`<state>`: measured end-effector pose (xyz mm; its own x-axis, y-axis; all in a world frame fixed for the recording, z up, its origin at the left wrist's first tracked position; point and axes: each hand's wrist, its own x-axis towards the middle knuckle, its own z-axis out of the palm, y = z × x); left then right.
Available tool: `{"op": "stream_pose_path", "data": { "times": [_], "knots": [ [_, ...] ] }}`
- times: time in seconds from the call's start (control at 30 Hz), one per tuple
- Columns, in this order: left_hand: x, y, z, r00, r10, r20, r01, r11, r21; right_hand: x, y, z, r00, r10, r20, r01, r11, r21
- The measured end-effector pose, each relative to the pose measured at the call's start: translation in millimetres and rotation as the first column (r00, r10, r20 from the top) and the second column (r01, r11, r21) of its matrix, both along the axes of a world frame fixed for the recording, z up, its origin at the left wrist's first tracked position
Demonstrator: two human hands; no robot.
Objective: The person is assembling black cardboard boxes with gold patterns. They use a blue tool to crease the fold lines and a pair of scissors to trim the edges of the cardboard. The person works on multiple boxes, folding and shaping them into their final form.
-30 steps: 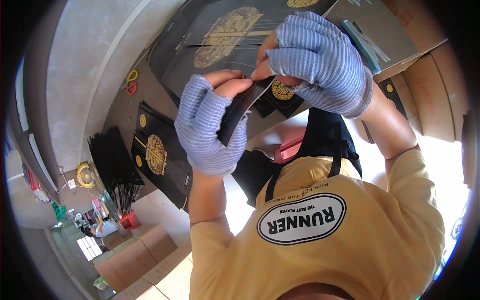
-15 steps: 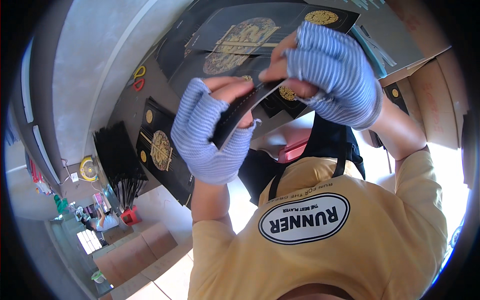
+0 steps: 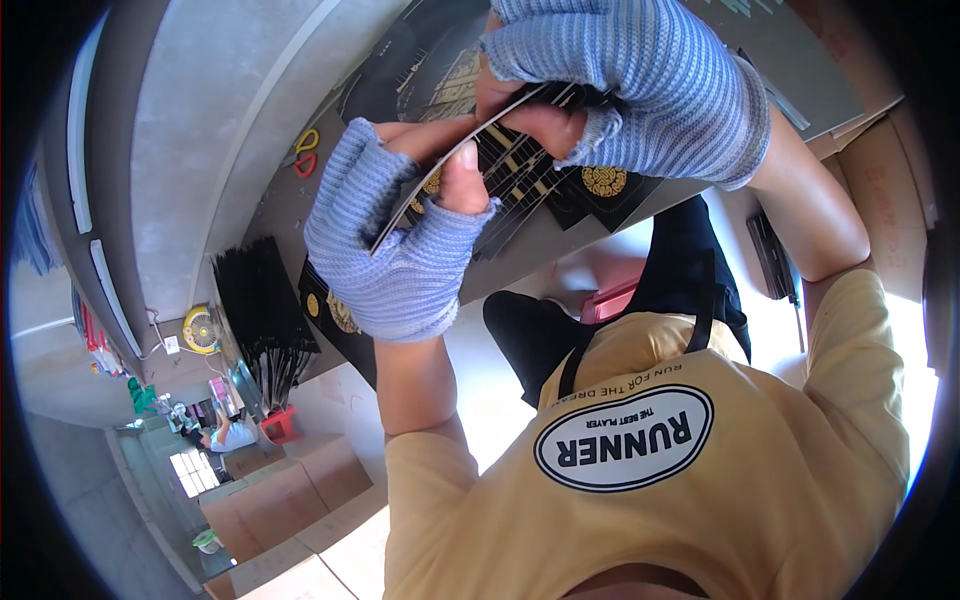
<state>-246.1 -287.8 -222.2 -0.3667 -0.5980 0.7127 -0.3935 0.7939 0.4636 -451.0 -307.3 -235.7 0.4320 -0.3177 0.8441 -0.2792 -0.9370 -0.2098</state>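
Note:
Between my two hands a thin black card sheet (image 3: 402, 208) with a pale edge is held up above the table, bowed into a curve. My left hand (image 3: 390, 255), in a blue-and-white striped fingerless glove, pinches its lower left part, thumb on the near side. At the upper right end, my right hand (image 3: 640, 85), gloved alike, closes its fingers and thumb on the same sheet. Behind it lie black sheets with gold patterns, one bearing a round gold emblem (image 3: 604, 182). My fingers partly hide these, and I cannot tell where the held sheet's face ends.
Yellow- and red-handled scissors (image 3: 305, 153) lie left on the grey table. A bundle of black strips (image 3: 262, 300) sits nearer, beside a red container (image 3: 280, 425). A yellow fan (image 3: 201, 330), cardboard boxes (image 3: 270, 500) and another person (image 3: 232, 435) are further left. Cardboard (image 3: 880, 195) stands right.
The held sheet has turned, so its thin pale edge shows instead of its dashed black face. Both hands have moved up and slightly left in view, and my left thumb now shows on the near side.

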Motion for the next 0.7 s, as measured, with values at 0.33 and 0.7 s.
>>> {"op": "stream_pose_path", "data": {
  "times": [0.33, 0.7],
  "knots": [
    [6, 0, -2, 0.999, -0.034, 0.000, 0.034, 0.996, -0.082, 11, 8, 1, 0.998, -0.050, 0.046, 0.050, 0.999, 0.013],
    [6, 7, 0, 0.998, 0.005, 0.063, 0.001, 0.994, -0.106, 13, 10, -4, 0.997, 0.001, 0.076, -0.002, 1.000, 0.019]
  ]
}}
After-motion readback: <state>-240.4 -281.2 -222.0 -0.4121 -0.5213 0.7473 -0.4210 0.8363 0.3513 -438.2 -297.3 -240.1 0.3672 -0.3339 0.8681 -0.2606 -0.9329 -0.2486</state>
